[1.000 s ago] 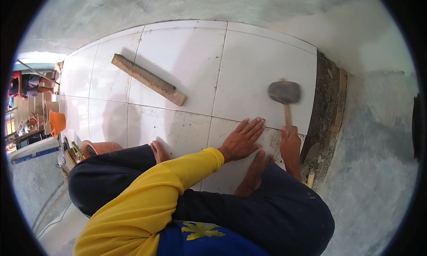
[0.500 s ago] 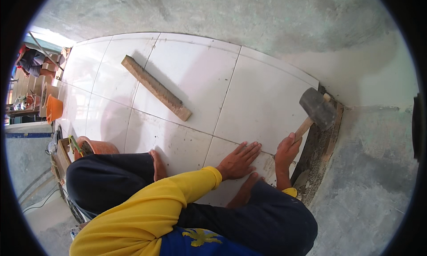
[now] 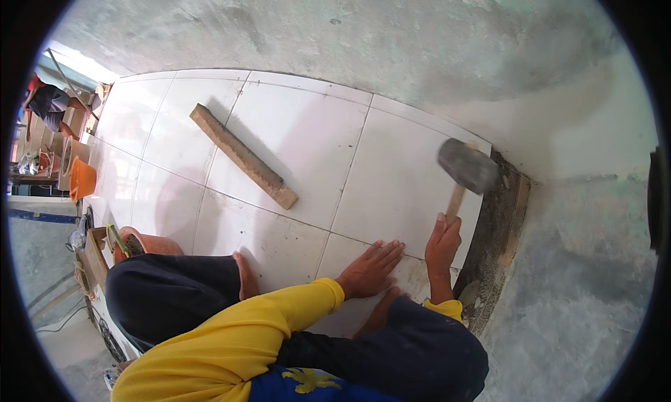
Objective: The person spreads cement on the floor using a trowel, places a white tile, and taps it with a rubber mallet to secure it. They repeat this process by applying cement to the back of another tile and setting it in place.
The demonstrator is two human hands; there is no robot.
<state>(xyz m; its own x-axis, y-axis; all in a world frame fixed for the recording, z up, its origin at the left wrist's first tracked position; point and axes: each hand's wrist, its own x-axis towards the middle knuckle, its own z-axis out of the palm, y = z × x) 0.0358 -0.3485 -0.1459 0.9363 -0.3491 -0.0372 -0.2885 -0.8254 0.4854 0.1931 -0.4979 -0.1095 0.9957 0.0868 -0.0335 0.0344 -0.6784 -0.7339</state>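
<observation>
A rubber mallet [image 3: 467, 166] with a dark grey head and a pale wooden handle is gripped in my right hand [image 3: 442, 248]. Its slightly blurred head is over the right part of a white floor tile [image 3: 398, 168], near the tile's outer edge. Whether it touches the tile I cannot tell. My left hand [image 3: 370, 268] lies flat with fingers stretched out on the tiles, near a grout line and just beside my right foot. Farther left, a rough wooden batten [image 3: 241, 156] lies slantwise across the tiles.
Along the right wall runs an untiled strip of rough mortar [image 3: 493, 238]. A bare cement wall [image 3: 335, 31] bounds the far side. At left are a reddish tub [image 3: 150, 242] and an orange bucket [image 3: 82, 180]. Another person [image 3: 50, 103] is at the far left.
My right hand has brought the mallet leftward, from over the mortar strip's edge to over the tile. My left hand keeps its place on the tiles; the whole view has shifted slightly.
</observation>
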